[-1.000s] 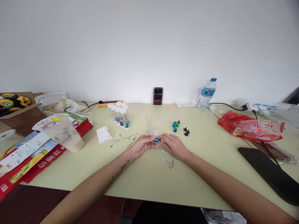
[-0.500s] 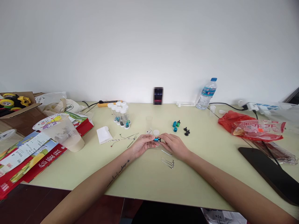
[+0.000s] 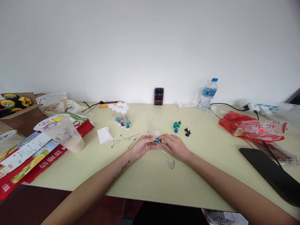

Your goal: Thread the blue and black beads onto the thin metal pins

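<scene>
Between my two hands is a small blue metallic cylinder (image 3: 157,140) with a black end. My left hand (image 3: 143,146) pinches its blue side, and the fingertips of my right hand (image 3: 174,145) close on the black end. Just behind them lie a round white cap (image 3: 157,133) and a clear tube (image 3: 149,122). Below my right hand are several L-shaped metal pins (image 3: 168,163) and a single one (image 3: 167,153). Several blue and green pieces (image 3: 175,125) and black pieces (image 3: 187,132) sit to the right. Thin bent wires (image 3: 126,138) lie left of my left hand.
White-capped clear tubes (image 3: 123,117) stand in a group at back left, near a white packet (image 3: 104,135). A drink cup (image 3: 67,134) and red box (image 3: 47,159) occupy the left. A water bottle (image 3: 208,93), red bag (image 3: 252,126) and black board (image 3: 269,175) are on the right.
Almost nothing differs. Both hands stay together on the blue cylinder, with only a very slight shift of the view.
</scene>
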The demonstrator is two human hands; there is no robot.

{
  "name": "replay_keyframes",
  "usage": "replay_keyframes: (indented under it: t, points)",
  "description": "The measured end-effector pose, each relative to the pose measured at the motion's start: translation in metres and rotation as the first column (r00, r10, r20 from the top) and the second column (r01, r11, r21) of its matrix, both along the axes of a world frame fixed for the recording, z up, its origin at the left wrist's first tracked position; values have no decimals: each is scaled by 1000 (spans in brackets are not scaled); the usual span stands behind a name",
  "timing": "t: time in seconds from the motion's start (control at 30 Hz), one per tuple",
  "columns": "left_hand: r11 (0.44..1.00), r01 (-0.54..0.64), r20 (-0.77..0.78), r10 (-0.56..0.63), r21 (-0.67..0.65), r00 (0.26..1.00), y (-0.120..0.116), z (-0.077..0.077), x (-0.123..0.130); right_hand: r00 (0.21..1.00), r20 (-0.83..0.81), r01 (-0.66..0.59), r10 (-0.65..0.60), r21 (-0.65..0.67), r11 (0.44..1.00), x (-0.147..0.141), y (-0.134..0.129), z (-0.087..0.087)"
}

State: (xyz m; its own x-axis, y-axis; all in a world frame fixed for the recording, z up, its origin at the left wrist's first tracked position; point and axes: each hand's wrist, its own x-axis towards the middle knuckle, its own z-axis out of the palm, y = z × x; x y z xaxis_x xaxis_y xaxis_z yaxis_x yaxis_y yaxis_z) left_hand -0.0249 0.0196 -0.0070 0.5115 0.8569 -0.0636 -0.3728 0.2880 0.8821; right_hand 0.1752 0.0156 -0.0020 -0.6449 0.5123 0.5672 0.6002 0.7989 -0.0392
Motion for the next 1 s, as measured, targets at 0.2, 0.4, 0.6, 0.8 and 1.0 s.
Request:
replay_keyframes:
  t: [0.2, 0.4, 0.6, 0.8, 1.0]
  points:
    - [1000, -4, 4, 4, 2, 1000, -1, 0, 1, 1000, 12, 6, -6, 12, 1000, 1, 1, -1]
    - [1000, 2, 6, -2, -4, 1000, 1, -1, 0, 1000, 1, 3, -3, -4, 1000, 2, 2, -3]
    - [1000, 5, 9, -4, -17, 1000, 2, -3, -1, 1000, -3, -5, 5, -17, 1000, 1, 1, -2]
    - [1000, -4, 8, 4, -12, 1000, 2, -3, 0, 1000, -2, 0, 0, -18, 1000, 0, 0, 0]
    - [1000, 1, 3, -1, -7, 1000, 2, -2, 0, 1000, -4, 2, -2, -18, 1000, 1, 0, 1]
